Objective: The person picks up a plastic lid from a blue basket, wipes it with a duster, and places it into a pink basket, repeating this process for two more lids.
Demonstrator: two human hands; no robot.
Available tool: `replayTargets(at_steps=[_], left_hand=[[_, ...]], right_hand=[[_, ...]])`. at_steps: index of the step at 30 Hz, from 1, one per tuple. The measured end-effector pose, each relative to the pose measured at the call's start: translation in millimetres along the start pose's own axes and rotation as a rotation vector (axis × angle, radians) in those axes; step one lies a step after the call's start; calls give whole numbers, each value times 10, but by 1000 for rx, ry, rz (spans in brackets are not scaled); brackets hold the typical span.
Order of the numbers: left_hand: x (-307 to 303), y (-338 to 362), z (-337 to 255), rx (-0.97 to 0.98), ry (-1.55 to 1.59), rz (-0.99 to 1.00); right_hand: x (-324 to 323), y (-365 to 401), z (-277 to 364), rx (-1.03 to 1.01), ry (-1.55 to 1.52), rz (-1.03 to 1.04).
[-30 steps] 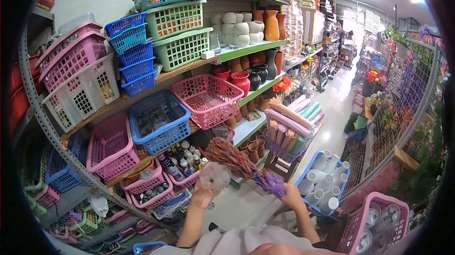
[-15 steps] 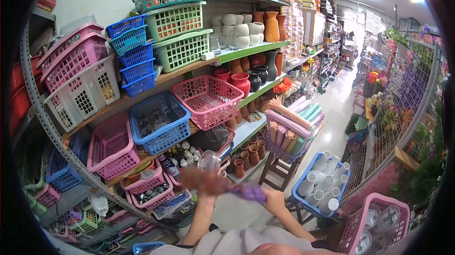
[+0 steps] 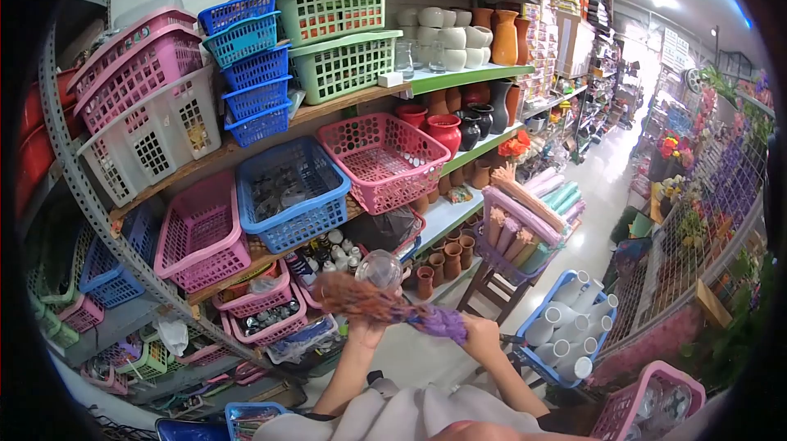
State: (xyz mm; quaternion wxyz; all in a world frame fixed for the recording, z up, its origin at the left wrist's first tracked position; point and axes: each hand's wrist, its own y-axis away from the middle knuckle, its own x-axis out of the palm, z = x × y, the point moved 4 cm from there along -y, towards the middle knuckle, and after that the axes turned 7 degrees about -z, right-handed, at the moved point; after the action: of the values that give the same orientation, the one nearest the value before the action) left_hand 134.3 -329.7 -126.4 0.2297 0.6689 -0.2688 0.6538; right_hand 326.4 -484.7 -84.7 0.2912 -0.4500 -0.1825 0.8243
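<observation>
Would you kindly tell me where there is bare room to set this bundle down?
Free: the aisle floor between the shelving and the wire rack, and the white shelf strip beside the clay pots. Crowded: the low pink bins by your left hand.

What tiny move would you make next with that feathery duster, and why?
Probably a short upward sweep of the duster across the clear round jar. The left hand holds the jar just above the brown feathers, and the right hand grips the duster's purple end, so a small stroke should brush it.
</observation>
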Motion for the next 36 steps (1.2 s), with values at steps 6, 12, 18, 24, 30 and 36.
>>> replayTargets(at_steps=[6, 12, 18, 24, 30, 36], left_hand=[[136, -216, -420, 21, -14, -63], [478, -471, -1044, 113, -48, 87], [658, -535, -1425, 196, -527, -6], [702, -717, -1829, 224, -622, -14], [813, -796, -2128, 180, -679, 41], [1005, -779, -2315, 237, -776, 5]], right_hand=[[275, -649, 162, -32, 140, 85], [587, -1504, 124, 74, 78, -32], [420, -2509, 288, 158, 272, -114], [908, -3229, 536, -130, 497, -107], [1602, -3824, 576, -263, 875, 266], [1446, -3866, 763, -208, 833, 304]])
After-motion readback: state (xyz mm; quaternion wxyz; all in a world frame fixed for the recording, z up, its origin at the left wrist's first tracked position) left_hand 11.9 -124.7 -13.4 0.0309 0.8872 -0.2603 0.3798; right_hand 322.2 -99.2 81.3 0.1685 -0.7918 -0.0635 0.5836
